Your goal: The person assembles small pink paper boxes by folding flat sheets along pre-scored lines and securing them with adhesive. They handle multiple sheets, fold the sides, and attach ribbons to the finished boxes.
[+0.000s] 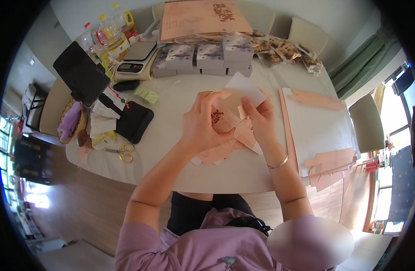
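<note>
My left hand [199, 124] curls around a small pink printed paper piece [223, 119], perhaps a folding box or sleeve, with the thumb at its lower edge. A white sheet of card or a flap [242, 86] rises above it, pinched between thumb and fingers of my right hand [263, 118]. Whether the white sheet is joined to the pink piece I cannot tell. Below both hands lies a loose pile of pink paper pieces [219, 155] on the pale table [171, 174]. My right wrist wears a silver bangle [278, 163].
Farther back are stacked printed boxes [210, 56], a large pink printed bag [203, 20], wrapped packets [286, 50] and a digital scale [130, 67]. To the left stand a phone holder [134, 121] and gold-handled scissors [126, 152]. Plastic-covered pink sheets [318, 126] lie right.
</note>
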### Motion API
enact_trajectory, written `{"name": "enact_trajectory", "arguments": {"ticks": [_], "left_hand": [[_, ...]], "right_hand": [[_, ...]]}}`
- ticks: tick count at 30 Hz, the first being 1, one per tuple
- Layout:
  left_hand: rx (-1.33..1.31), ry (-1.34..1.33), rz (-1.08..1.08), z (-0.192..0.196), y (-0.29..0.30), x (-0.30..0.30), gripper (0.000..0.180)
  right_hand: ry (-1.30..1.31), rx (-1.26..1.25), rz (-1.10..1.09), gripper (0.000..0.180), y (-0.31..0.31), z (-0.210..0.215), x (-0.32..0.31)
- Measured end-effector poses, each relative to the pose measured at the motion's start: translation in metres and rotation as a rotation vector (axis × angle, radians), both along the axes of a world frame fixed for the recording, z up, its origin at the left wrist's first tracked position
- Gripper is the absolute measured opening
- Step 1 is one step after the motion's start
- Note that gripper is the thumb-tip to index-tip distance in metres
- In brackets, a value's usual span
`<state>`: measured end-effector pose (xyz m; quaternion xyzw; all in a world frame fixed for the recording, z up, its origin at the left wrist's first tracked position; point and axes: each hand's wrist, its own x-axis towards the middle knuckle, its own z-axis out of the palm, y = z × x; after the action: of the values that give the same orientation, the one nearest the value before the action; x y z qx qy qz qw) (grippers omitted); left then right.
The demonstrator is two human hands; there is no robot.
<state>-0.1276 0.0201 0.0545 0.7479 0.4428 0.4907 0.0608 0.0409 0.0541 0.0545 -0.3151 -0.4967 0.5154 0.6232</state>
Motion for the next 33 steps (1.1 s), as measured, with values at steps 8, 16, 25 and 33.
{"name": "enact_trajectory", "arguments": {"ticks": [8, 16, 25, 33], "left_hand": [[-0.015, 0.065, 0.024, 0.003, -0.001, 0.000, 0.086], [-0.099, 0.091, 0.021, 0.003, -0.002, -0.002, 0.080], [-0.087, 0.088, 0.039, 0.004, 0.000, -0.004, 0.083], [-0.162, -0.017, 0.049, -0.005, 0.002, -0.008, 0.098]], "right_hand": [[-0.272, 0.016, -0.026, 0.017, 0.006, -0.023, 0.004], [-0.317, 0.048, 0.097, 0.024, 0.003, -0.025, 0.010], [-0.472, 0.290, 0.158, 0.054, -0.006, -0.008, 0.004], [-0.794, 0.517, 0.066, 0.073, -0.007, 0.002, 0.003]]}}
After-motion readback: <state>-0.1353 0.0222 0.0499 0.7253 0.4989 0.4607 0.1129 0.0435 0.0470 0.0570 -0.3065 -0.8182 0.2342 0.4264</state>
